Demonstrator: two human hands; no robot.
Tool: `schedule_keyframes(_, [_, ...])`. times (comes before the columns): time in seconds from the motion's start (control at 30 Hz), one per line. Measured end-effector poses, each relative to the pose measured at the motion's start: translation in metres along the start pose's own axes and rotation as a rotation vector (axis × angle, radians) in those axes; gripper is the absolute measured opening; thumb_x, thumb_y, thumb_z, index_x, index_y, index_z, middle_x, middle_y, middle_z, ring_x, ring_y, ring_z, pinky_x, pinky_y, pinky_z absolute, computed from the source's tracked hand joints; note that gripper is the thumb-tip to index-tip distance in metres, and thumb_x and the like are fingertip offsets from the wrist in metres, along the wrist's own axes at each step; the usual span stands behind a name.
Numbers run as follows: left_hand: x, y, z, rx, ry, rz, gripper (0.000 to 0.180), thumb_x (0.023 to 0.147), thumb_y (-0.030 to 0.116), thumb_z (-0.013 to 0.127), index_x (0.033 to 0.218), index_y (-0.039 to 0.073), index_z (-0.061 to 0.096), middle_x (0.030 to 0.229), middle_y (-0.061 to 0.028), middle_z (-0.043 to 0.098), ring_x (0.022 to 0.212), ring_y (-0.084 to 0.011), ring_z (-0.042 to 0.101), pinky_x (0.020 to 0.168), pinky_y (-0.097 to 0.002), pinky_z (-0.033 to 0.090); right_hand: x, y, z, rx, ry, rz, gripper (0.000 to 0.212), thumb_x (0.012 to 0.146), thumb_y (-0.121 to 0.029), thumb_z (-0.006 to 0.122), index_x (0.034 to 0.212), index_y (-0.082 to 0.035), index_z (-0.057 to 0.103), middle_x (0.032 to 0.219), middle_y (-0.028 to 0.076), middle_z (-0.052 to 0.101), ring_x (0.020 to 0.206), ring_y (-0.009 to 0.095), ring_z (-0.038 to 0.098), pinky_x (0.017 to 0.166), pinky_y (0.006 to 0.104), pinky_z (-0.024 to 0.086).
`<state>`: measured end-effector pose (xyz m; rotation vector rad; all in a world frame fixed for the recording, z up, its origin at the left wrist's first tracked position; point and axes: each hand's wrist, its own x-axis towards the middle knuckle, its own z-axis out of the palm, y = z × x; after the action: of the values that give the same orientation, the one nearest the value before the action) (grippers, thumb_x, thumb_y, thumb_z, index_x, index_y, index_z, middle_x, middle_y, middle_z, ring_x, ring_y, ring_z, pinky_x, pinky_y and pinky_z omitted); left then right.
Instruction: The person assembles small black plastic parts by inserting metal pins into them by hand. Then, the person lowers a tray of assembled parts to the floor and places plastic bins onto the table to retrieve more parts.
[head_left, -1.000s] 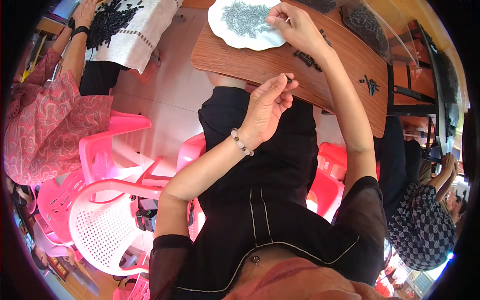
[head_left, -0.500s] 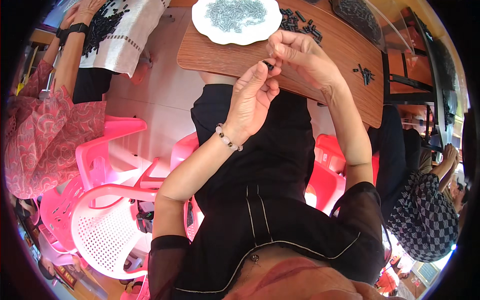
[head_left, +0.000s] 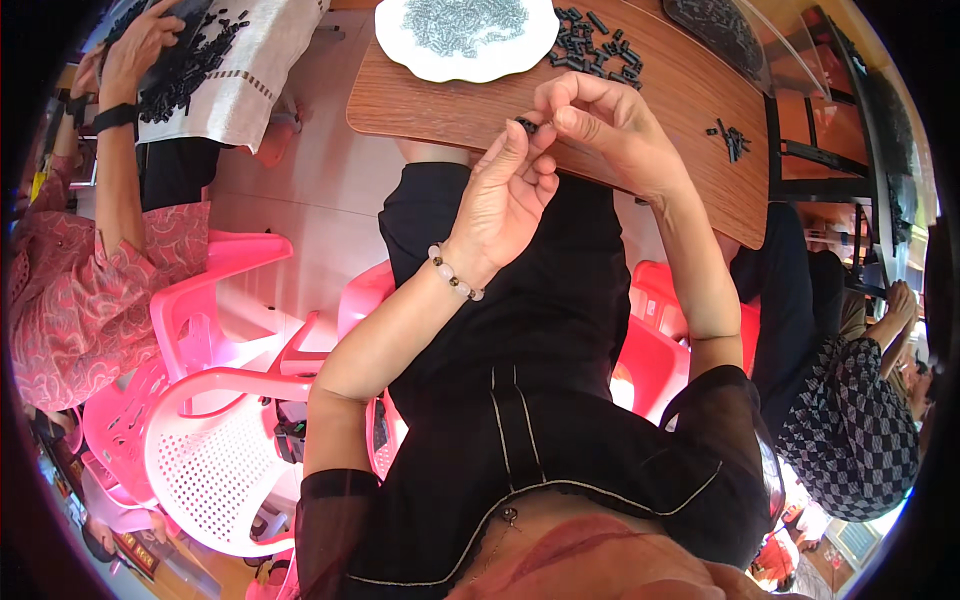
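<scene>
Between thumb and forefinger, my left hand (head_left: 503,195) pinches a small black cylindrical piece (head_left: 527,126). Close beside it, the thumb and fingertips of my right hand (head_left: 610,125) come together near the piece; whether something tiny is between them is too small to make out. Both hands hover over the near edge of a brown wooden table (head_left: 440,108). Beyond them stands a white scalloped plate (head_left: 465,68) heaped with small grey, shiny bits. To its right lies a pile of black cylindrical pieces (head_left: 600,50).
A smaller group of black pieces (head_left: 733,140) lies at the table's right, below a clear-sided container (head_left: 715,35). At left, a co-worker's hands (head_left: 135,50) are over more black pieces on a cloth-covered table (head_left: 245,60). Pink chairs (head_left: 225,258) and a white-seated chair (head_left: 215,465) stand behind.
My right fingertips have come slightly down toward the piece in my left hand. The co-worker's hands at left have shifted over their pile.
</scene>
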<state>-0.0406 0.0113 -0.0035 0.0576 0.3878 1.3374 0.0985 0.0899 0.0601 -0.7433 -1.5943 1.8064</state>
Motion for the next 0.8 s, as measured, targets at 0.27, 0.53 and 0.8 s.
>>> schedule_keyframes(0.27, [0.002,-0.001,0.0,-0.102,0.038,-0.13,0.03,0.091,0.036,0.061,0.106,0.01,0.06,0.089,0.0032,0.059,0.08,-0.0111,0.049,0.073,-0.0247,0.045,-0.001,0.021,0.002,-0.355,0.099,-0.294,0.01,0.087,-0.013,0.068,0.089,-0.005,0.061,0.102,0.003,0.057,0.091,0.008,0.052,0.083,0.0243,0.044])
schedule_keyframes(0.53, [0.001,-0.003,0.002,-0.025,0.066,-0.129,0.036,0.084,0.043,0.07,0.102,0.014,0.06,0.089,0.0057,0.056,0.082,-0.0076,0.049,0.074,-0.0227,0.043,-0.006,0.021,0.014,-0.544,0.222,-0.394,0.013,0.083,-0.005,0.071,0.093,-0.003,0.063,0.095,0.003,0.06,0.092,0.012,0.055,0.081,0.0248,0.046])
schedule_keyframes(0.8, [0.002,-0.002,0.007,-0.102,0.155,-0.153,0.03,0.086,0.036,0.07,0.103,0.013,0.062,0.085,0.0046,0.061,0.073,-0.0085,0.053,0.068,-0.0225,0.046,-0.005,0.011,-0.017,-0.449,0.26,-0.121,0.018,0.084,-0.01,0.072,0.099,-0.003,0.066,0.094,0.001,0.064,0.086,0.008,0.058,0.078,0.023,0.046])
